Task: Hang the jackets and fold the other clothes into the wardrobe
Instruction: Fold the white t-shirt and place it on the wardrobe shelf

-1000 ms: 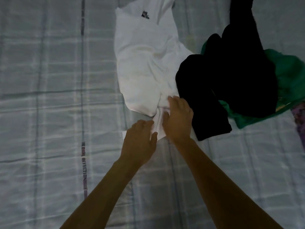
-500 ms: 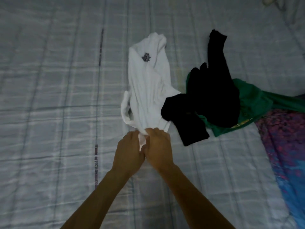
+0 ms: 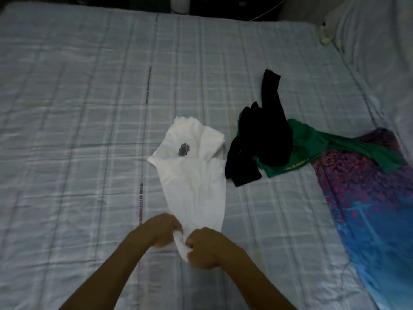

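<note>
A white shirt [image 3: 194, 175] with a small dark emblem lies stretched out on the bed [image 3: 78, 130], its near end bunched toward me. My left hand [image 3: 164, 229] and my right hand [image 3: 204, 250] both grip that near end, fingers curled into the cloth, close together. To the right of the shirt lies a crumpled black garment [image 3: 263, 139], apart from the white one. It rests partly on a green garment [image 3: 312, 146].
A blue and purple patterned cloth [image 3: 368, 209] covers the bed's right side. A pale pillow or bedding [image 3: 368, 41] is heaped at the far right corner. The far edge of the bed meets a dark floor with a white object [image 3: 180, 4].
Both hands have pulled the white shirt toward me and clear of the black garment. The shirt now lies drawn out lengthwise, and more of the bed is in view.
</note>
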`<state>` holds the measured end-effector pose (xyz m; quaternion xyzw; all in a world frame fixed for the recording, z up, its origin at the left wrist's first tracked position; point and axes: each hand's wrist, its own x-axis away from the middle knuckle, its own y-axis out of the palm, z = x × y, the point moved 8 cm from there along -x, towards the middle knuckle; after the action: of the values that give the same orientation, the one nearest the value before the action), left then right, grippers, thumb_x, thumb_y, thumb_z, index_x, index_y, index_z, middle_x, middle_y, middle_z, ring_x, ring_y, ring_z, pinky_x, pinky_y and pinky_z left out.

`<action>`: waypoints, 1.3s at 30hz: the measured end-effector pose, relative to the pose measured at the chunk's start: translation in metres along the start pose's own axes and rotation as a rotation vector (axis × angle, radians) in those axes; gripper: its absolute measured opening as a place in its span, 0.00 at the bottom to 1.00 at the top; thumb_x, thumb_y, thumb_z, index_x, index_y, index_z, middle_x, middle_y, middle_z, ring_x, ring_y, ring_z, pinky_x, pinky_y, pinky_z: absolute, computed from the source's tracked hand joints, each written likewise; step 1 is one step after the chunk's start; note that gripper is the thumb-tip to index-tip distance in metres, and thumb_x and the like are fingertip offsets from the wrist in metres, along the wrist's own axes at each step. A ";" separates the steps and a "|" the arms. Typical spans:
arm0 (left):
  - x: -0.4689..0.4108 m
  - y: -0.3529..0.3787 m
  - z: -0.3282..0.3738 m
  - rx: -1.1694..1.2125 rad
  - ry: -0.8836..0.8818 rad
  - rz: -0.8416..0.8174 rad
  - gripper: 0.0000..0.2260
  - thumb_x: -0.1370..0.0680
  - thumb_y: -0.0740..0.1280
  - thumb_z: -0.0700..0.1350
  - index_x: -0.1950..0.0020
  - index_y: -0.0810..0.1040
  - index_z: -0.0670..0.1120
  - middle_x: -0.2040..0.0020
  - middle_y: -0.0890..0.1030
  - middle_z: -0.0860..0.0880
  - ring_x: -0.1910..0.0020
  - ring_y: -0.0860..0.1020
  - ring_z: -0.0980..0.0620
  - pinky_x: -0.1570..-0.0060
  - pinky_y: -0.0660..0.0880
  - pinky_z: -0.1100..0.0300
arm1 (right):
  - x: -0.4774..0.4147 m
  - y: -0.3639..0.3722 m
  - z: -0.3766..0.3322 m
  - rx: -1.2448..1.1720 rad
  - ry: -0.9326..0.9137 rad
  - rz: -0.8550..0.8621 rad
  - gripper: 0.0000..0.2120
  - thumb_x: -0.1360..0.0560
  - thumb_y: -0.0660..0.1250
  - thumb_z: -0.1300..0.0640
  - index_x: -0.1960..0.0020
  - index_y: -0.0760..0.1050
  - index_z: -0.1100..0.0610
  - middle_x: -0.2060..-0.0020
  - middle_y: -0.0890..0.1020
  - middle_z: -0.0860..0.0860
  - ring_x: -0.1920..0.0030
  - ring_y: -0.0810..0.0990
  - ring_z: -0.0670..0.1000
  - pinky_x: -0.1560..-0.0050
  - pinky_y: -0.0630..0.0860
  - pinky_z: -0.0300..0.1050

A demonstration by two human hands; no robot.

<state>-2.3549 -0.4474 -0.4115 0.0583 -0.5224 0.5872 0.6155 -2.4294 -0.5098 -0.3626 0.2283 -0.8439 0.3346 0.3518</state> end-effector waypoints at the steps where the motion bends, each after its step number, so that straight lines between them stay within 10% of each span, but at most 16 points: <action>1: 0.004 0.018 0.001 -0.033 -0.032 -0.109 0.11 0.23 0.65 0.44 0.41 0.80 0.48 0.40 0.79 0.49 0.43 0.77 0.52 0.44 0.71 0.62 | 0.002 0.011 0.004 0.036 0.030 -0.074 0.28 0.26 0.55 0.41 0.42 0.77 0.63 0.42 0.78 0.58 0.42 0.76 0.57 0.47 0.69 0.41; 5: 0.014 0.060 -0.009 0.019 -0.163 -0.281 0.16 0.24 0.64 0.38 0.36 0.76 0.46 0.38 0.76 0.46 0.42 0.76 0.49 0.45 0.71 0.61 | -0.009 0.008 0.019 0.049 0.078 0.078 0.17 0.23 0.62 0.45 0.39 0.77 0.52 0.37 0.77 0.49 0.39 0.74 0.51 0.38 0.69 0.43; 13: -0.014 -0.005 -0.055 0.068 -0.243 0.247 0.15 0.20 0.59 0.51 0.33 0.70 0.53 0.35 0.74 0.49 0.36 0.72 0.49 0.39 0.70 0.56 | -0.049 -0.041 0.040 -0.005 0.056 0.447 0.14 0.21 0.59 0.49 0.38 0.74 0.51 0.42 0.79 0.49 0.42 0.76 0.49 0.41 0.70 0.42; 24: -0.109 -0.125 -0.089 0.049 -0.223 0.821 0.20 0.24 0.64 0.45 0.32 0.70 0.45 0.36 0.74 0.42 0.33 0.69 0.44 0.32 0.56 0.44 | -0.143 -0.147 0.049 0.083 -0.004 0.903 0.19 0.25 0.63 0.55 0.37 0.74 0.59 0.42 0.77 0.58 0.37 0.71 0.59 0.36 0.68 0.53; 30: -0.170 -0.140 -0.133 0.049 -0.420 0.683 0.25 0.23 0.62 0.47 0.29 0.61 0.41 0.35 0.70 0.39 0.35 0.68 0.39 0.35 0.60 0.45 | -0.236 -0.193 0.078 0.203 0.247 0.770 0.33 0.21 0.57 0.46 0.23 0.47 0.58 0.27 0.60 0.59 0.27 0.59 0.59 0.32 0.58 0.58; 39: -0.167 -0.141 -0.130 0.223 -0.224 0.891 0.16 0.23 0.61 0.43 0.37 0.71 0.40 0.45 0.79 0.39 0.46 0.76 0.38 0.45 0.69 0.49 | -0.266 -0.220 0.108 0.138 0.344 0.820 0.16 0.22 0.58 0.48 0.39 0.74 0.52 0.46 0.80 0.53 0.43 0.76 0.57 0.42 0.62 0.50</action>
<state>-2.1307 -0.5114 -0.5123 -0.0426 -0.4934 0.8368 0.2333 -2.1680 -0.6958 -0.5289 -0.1613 -0.7695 0.5349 0.3093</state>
